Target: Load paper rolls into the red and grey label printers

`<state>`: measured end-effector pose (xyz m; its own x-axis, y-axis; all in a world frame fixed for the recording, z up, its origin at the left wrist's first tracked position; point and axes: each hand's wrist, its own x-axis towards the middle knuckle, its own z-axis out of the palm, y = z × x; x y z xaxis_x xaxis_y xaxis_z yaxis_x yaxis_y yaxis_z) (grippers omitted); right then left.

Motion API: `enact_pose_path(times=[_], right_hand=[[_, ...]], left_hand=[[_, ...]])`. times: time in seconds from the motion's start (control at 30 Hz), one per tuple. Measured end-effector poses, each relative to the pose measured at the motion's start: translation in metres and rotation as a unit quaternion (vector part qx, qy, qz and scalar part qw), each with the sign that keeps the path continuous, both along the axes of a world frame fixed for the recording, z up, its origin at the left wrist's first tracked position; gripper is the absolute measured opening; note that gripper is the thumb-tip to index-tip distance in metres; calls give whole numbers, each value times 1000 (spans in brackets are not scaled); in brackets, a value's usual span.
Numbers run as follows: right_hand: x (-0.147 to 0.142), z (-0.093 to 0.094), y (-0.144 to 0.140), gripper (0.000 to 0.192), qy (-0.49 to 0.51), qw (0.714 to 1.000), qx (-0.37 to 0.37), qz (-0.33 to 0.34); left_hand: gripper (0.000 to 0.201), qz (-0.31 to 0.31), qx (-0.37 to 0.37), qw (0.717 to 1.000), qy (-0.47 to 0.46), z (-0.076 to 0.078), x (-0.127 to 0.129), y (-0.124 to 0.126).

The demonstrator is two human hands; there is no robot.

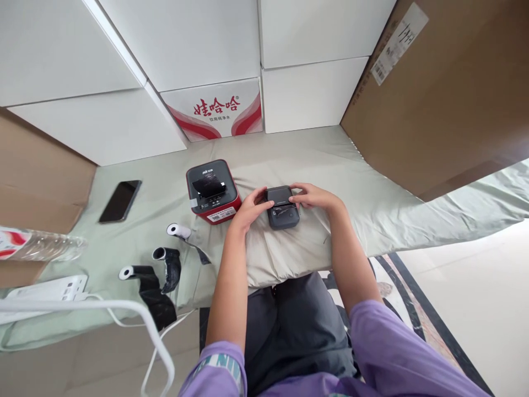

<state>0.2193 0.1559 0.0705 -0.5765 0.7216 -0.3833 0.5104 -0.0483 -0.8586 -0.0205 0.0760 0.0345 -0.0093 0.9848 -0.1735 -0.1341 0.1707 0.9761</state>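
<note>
I see a purple short-sleeved shirt; left sleeve banded white with teal capitals, partly legible; right sleeve plain where visible. Dark grey trousers, creased. Forearms bare.

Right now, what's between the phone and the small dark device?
The red-and-black box, then the left hand, which touches the small dark device. The head view shows both, to the right of the phone.

Phone, rolls, dark device on cloth
</note>
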Motion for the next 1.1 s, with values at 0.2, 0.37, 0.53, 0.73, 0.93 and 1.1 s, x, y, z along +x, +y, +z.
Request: enact_pose_path(times=[0.2,0.37,0.53,0.73,0.93,1.1], right_hand=[[-6,2,-5,54,17,997,-75,-12],[-7,1,-7,46,37,995,-91,-30],[-6,-4,-7,52,49,994,-90,-46],[-3,-10,-3,52,67,994,-86,-29],[1,-14,-1,54,90,992,-89,-23],[2,-14,-2,56,105,991,-83,-20]], left_hand=[[74,-18,-2,1000,3,-4,-4,1],[73,-8,6,1000,3,-6,-2,3],[71,4,12,1000,-12,-8,-1,4],[71,3,13,1000,-13,-6,0,3],[68,1,11,1000,-3,0,0,3],[66,25,5,1000,6,2,9,6]])
